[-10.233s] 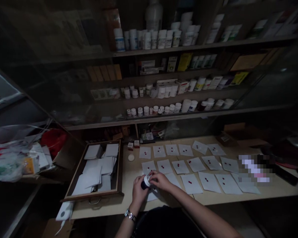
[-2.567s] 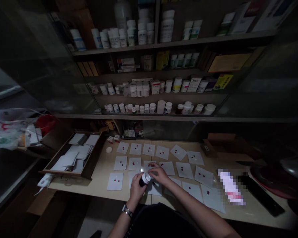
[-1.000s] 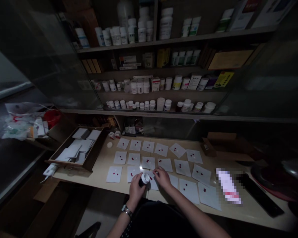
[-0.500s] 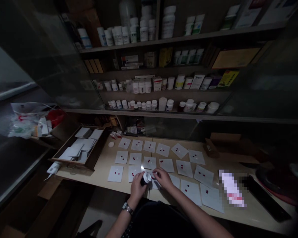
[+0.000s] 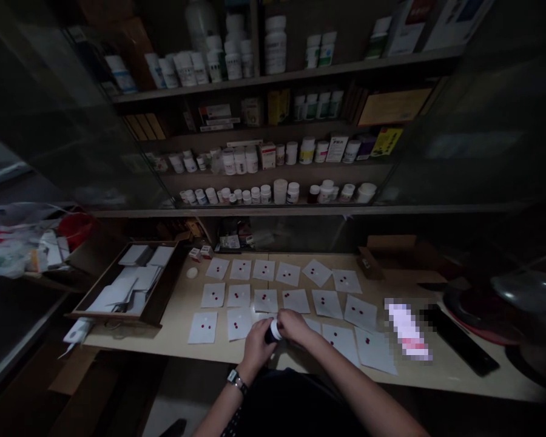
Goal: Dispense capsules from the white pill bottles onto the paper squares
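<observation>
Tilted dark bottle (image 5: 271, 334) at the worktop (image 5: 175, 321)
Left hand (image 5: 256, 345) grips it; right hand (image 5: 295, 326) curls against its white top (image 5: 276, 329), any contents hidden.

White paper squares (image 5: 243, 331), dark-red pills (image 5: 367, 341), white-topped dark bottle (image 5: 269, 335)

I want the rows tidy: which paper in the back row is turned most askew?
The fifth paper from the left: it lies cornerwise, while the other papers there sit squarer.

White bottles (image 5: 280, 192) line the cabinet shelves (image 5: 300, 211), an open cardboard box (image 5: 391, 244) sits at right, and a red plastic bag (image 5: 76, 229) lies near a clear one (image 5: 4, 258) at far left.
</observation>
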Motion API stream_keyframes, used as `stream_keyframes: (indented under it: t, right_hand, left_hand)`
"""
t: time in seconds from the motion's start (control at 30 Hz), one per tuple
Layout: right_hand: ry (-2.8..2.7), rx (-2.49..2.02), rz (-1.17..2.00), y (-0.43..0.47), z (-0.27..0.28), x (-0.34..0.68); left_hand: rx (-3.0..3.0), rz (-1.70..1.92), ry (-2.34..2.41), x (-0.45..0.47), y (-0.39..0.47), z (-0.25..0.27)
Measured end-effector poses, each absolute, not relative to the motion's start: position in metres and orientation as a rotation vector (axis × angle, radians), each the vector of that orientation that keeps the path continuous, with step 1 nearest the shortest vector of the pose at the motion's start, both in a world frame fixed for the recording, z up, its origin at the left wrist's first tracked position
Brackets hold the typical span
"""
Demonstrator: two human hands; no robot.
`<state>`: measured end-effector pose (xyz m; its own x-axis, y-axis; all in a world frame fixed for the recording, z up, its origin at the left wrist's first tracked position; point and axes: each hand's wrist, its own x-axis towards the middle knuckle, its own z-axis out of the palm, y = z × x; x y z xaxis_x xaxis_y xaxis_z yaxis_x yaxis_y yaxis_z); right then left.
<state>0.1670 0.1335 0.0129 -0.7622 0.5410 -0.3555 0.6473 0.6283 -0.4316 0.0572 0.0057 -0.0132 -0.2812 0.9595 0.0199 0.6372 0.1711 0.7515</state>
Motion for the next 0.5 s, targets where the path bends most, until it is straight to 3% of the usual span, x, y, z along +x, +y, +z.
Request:
stream_keyframes:
  t: [0.27,0.5]
  right_hand:
    - [2.721,0.989,-0.785,0.136,0.020,0.173]
    - [2.921,0.808,-0.961,0.142,0.012,0.190]
  left_hand:
    - [1.525,0.908,2.010,0.059,0.020,-0.008]
    - [1.538,0.892,1.983,0.061,0.027,-0.002]
